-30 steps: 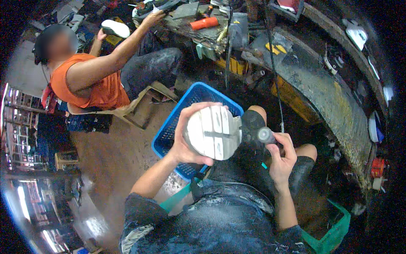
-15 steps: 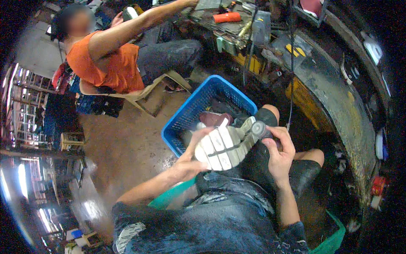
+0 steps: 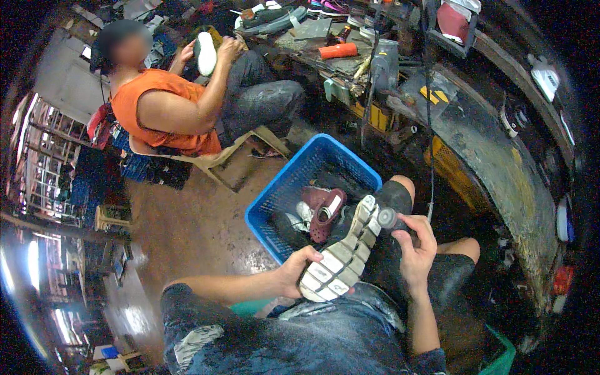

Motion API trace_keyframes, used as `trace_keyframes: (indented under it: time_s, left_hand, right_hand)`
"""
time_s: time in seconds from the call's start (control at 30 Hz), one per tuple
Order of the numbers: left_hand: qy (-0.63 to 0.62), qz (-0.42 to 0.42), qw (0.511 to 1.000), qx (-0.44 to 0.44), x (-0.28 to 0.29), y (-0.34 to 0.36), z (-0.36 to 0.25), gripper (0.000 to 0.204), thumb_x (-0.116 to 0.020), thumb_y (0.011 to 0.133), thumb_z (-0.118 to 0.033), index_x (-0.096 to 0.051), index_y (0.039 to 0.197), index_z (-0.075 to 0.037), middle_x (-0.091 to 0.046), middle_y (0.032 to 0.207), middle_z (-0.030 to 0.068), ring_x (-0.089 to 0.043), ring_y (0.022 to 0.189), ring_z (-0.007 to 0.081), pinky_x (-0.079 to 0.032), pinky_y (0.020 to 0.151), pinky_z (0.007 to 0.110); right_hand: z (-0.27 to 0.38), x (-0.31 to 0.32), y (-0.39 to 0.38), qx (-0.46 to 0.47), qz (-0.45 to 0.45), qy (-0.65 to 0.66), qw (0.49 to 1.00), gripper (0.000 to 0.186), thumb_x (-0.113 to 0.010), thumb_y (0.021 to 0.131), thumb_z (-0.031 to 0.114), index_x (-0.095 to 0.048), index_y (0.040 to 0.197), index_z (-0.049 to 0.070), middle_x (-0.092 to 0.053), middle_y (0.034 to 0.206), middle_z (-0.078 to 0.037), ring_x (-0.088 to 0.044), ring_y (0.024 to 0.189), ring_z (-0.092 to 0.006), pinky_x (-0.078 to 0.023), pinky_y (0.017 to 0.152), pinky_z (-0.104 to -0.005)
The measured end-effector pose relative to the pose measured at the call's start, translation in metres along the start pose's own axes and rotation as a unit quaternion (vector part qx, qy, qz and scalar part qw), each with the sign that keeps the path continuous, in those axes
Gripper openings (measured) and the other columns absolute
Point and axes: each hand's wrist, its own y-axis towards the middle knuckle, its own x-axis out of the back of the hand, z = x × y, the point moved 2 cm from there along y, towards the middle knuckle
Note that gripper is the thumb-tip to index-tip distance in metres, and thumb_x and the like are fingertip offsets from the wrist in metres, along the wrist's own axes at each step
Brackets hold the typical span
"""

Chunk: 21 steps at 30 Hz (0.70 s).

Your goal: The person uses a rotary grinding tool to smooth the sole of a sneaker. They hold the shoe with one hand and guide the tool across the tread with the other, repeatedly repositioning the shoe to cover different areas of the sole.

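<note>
Head view, left grip (image 3: 297, 272) wrapped around pale sole (image 3: 338, 259), right grip (image 3: 417, 242) pinching grey cylinder (image 3: 388, 219), sole now lengthwise, earlier foreshortened

Matt, grooved, rubber-looking shoe sole (image 3: 335, 265), smooth plastic basket (image 3: 290, 178), rough, stained workbench (image 3: 494, 150)

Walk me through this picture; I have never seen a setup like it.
There is no robot here, only a person's bare hands, seen from above by a wide camera worn on the head; its lens bends straight edges. The left hand grips a pale, segmented shoe sole, tread facing the camera. The right hand holds a small grey round-ended tool beside the sole's narrower end; contact is hard to judge. A blue basket holds more footwear, including a maroon clog. Further off, on the left, a co-worker in an orange top holds a white-soled shoe. An orange cylinder lies on the cluttered workbench.
</note>
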Motion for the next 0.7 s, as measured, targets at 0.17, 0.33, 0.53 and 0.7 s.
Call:
trace_keyframes:
  time_s: [0.17,0.33,0.53,0.7]
  left_hand:
    - [0.013,0.002,0.997,-0.079,-0.029,0.003,-0.031,0.104,-0.062,0.068,-0.049,-0.049,0.159,0.002,-0.062,0.142,0.0392,-0.068,0.120,0.0559,-0.056,0.103,0.067]
    - [0.117,0.027,0.926,-0.357,-0.068,0.008,-0.085,0.096,-0.038,0.101,-0.079,-0.057,0.150,0.002,-0.073,0.127,0.0290,-0.076,0.109,0.0403,-0.064,0.093,0.051]
    - [0.100,0.093,0.858,-0.495,-0.110,0.027,-0.110,0.102,-0.030,0.103,-0.084,-0.056,0.152,0.001,-0.072,0.133,0.0275,-0.074,0.116,0.0404,-0.062,0.099,0.053]
    - [0.077,0.122,0.815,-0.561,-0.118,0.032,-0.113,0.102,-0.030,0.103,-0.084,-0.051,0.159,-0.001,-0.067,0.143,0.0266,-0.070,0.124,0.0447,-0.059,0.104,0.055]
  right_hand:
    - [0.004,0.012,0.000,-0.033,-0.023,-0.008,0.999,0.029,-0.081,0.088,0.002,-0.078,0.116,-0.001,-0.074,0.109,-0.012,-0.069,0.102,-0.0263,-0.054,0.096,-0.0364]
    - [0.017,-0.004,-0.003,-0.018,-0.009,0.029,0.999,0.030,-0.083,0.087,0.004,-0.079,0.117,0.000,-0.075,0.108,-0.012,-0.070,0.101,-0.0261,-0.055,0.094,-0.0370]
    - [0.037,-0.029,0.001,0.048,-0.001,0.010,0.999,0.032,-0.086,0.085,0.003,-0.080,0.117,0.002,-0.078,0.111,-0.012,-0.072,0.103,-0.0279,-0.057,0.093,-0.0373]
    - [0.042,-0.033,0.004,0.054,0.002,-0.004,0.999,0.031,-0.083,0.088,0.005,-0.078,0.118,-0.001,-0.076,0.111,-0.012,-0.069,0.103,-0.0247,-0.053,0.094,-0.0348]
